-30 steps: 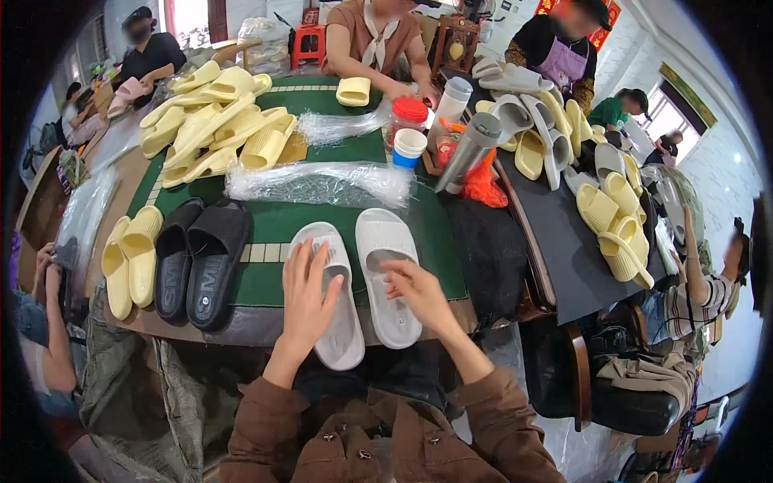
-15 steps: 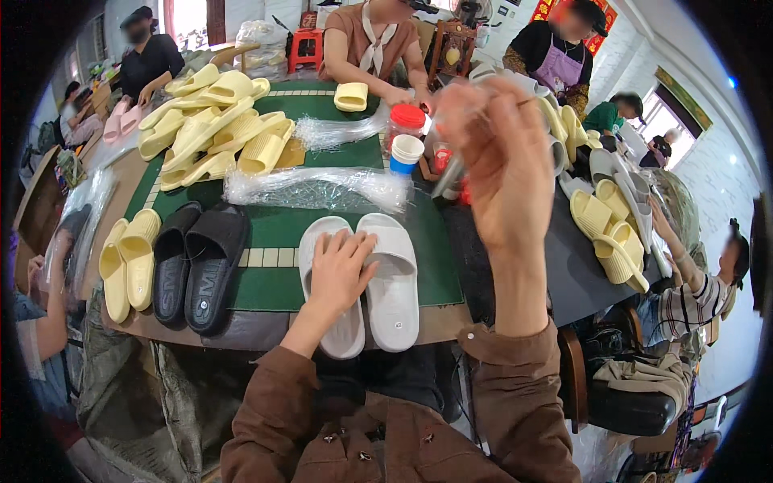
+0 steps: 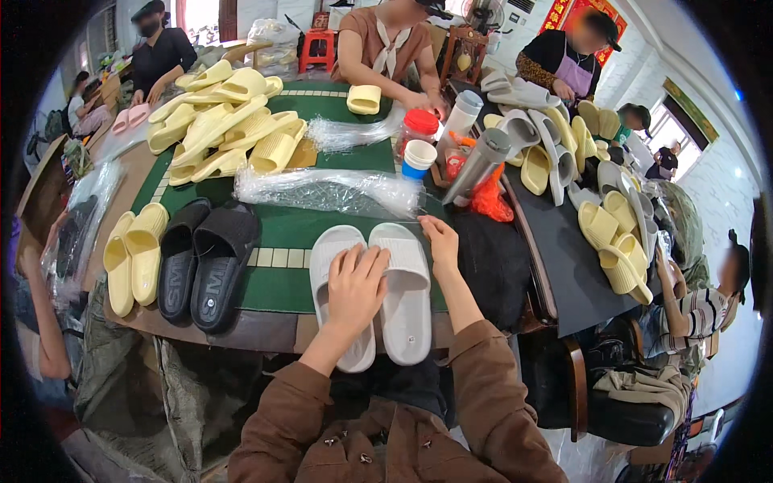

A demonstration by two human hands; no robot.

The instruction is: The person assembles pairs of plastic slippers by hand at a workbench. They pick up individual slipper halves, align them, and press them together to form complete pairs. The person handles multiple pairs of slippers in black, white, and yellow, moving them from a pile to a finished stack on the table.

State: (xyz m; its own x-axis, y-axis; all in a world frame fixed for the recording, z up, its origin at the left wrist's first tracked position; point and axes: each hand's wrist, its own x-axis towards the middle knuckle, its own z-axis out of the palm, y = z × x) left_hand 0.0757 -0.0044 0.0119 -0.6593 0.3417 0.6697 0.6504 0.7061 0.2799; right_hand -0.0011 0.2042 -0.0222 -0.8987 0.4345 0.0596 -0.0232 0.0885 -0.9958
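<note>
A pair of light grey slide slippers (image 3: 405, 322) lies side by side at the table's front edge, toes pointing away from me. My left hand (image 3: 357, 286) rests over both straps where they meet, its fingers stretched out, not wrapped round them. Just right of the pair, my right hand (image 3: 440, 243) has thumb and forefinger pinched by the right end of a bundle of thin clear plastic strands (image 3: 322, 190). What sits between those fingertips is too fine to make out. The bundle lies across the table beyond the slippers.
Black slippers (image 3: 217, 266) and a yellow pair (image 3: 133, 258) stand to the left. Behind is a yellow slipper pile (image 3: 233, 121). A red-lidded jar (image 3: 419, 125), a paper cup (image 3: 418, 159) and steel flask (image 3: 479, 165) stand right. Several co-workers sit around; more slippers cover the black table (image 3: 564, 266).
My right hand has come down from raised above the table to beside the bundle's right end. My left hand stays on the grey slippers. The view has shifted slightly.
</note>
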